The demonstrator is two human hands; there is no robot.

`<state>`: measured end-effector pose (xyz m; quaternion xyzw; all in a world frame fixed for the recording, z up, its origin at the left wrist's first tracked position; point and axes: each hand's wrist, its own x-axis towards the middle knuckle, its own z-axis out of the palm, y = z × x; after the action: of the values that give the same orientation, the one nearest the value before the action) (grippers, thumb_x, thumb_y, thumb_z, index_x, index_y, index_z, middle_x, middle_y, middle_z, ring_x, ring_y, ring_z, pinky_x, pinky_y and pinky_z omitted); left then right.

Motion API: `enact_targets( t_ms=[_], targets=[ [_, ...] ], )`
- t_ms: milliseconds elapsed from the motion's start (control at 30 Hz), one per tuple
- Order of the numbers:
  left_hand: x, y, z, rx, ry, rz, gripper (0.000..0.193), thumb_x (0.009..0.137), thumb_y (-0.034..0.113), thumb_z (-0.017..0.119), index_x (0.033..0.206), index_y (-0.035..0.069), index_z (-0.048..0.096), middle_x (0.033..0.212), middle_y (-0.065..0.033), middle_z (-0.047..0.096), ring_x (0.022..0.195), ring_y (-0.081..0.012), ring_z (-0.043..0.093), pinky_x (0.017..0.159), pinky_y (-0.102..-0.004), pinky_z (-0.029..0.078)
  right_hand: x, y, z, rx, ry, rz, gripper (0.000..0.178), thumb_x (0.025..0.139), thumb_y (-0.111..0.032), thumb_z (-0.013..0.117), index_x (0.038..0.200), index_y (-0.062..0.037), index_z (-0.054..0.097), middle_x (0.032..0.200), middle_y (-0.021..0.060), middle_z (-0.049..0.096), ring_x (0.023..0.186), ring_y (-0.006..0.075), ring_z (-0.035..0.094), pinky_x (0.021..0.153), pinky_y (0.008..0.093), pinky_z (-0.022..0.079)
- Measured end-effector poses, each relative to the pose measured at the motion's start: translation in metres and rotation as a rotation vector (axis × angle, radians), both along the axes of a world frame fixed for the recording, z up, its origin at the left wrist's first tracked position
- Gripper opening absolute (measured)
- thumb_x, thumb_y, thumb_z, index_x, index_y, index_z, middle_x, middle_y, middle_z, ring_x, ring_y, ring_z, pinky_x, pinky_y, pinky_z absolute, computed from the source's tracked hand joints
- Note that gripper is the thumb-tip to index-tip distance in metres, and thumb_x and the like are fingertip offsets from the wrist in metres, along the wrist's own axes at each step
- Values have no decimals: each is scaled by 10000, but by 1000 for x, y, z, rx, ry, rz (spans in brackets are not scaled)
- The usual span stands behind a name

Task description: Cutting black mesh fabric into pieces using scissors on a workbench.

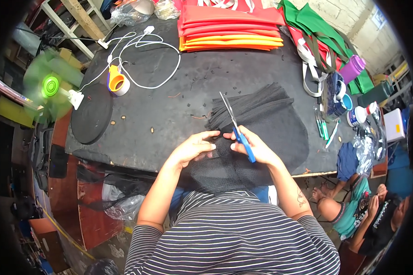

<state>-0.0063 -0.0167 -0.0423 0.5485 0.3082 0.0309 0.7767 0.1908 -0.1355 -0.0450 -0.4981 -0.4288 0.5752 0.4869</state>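
Black mesh fabric (pixel 280 133) lies in folds across the table's near side and hangs over its edge toward me. My left hand (pixel 192 149) is at the fabric's left part, thumb and index finger bent toward each other; its lower fingers show dimly through the mesh, which it grips. In my right hand (pixel 257 146) is a pair of scissors with blue handles (pixel 244 145). The blades point away from me, above the folded mesh, and look nearly closed. The right fingertips also reach the mesh close to the left hand.
Stacked red and orange fabric (pixel 231 34) sits at the back. A white cable (pixel 147 86), a tape roll (pixel 119 85) and a black disc (pixel 92 114) are left; a spinning green fan (pixel 50 86) stands beyond. Cutters (pixel 323 128) and a white bottle (pixel 357 115) lie right. Another person (pixel 362 215) sits lower right.
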Motion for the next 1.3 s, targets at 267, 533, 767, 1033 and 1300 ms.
enact_targets(
  t_ms=[267, 533, 767, 1033, 1300],
  targets=[
    [0, 2, 9, -124, -132, 83, 518, 803, 87, 581, 1293, 41, 418, 685, -26, 577, 510, -33, 467, 431, -158, 337, 11, 4, 5, -24, 7, 97, 201, 828, -141, 619, 952, -44, 495, 935, 72, 573, 906, 108, 531, 753, 234, 438],
    [-6, 5, 42, 118, -288, 409, 53, 839, 84, 583, 867, 41, 593, 707, 14, 571, 559, -28, 484, 459, -149, 342, -14, -16, 29, -40, -442, -116, 480, 649, -346, 789, 798, -29, 462, 651, 27, 464, 590, 103, 440, 565, 263, 413],
    [-9, 5, 52, 228, -279, 464, 79, 834, 96, 593, 873, 29, 609, 702, 27, 564, 583, -17, 473, 518, -159, 359, -37, -17, 56, 67, -811, -91, 559, 562, -475, 785, 709, -21, 493, 647, 103, 523, 550, 246, 528, 565, 347, 429],
    [-11, 4, 57, 265, -322, 465, 82, 820, 81, 605, 874, 22, 621, 714, 24, 572, 589, -18, 477, 510, -152, 355, -42, -13, 58, 215, -918, -142, 511, 592, -389, 792, 677, -7, 463, 591, 151, 513, 550, 319, 500, 578, 394, 417],
    [-11, 3, 57, 232, -366, 475, 53, 807, 51, 615, 840, 12, 625, 731, 7, 589, 595, -27, 499, 507, -155, 372, -42, -16, 51, 268, -895, -172, 443, 618, -296, 799, 646, -4, 467, 571, 129, 484, 490, 231, 476, 497, 329, 397]
  ],
)
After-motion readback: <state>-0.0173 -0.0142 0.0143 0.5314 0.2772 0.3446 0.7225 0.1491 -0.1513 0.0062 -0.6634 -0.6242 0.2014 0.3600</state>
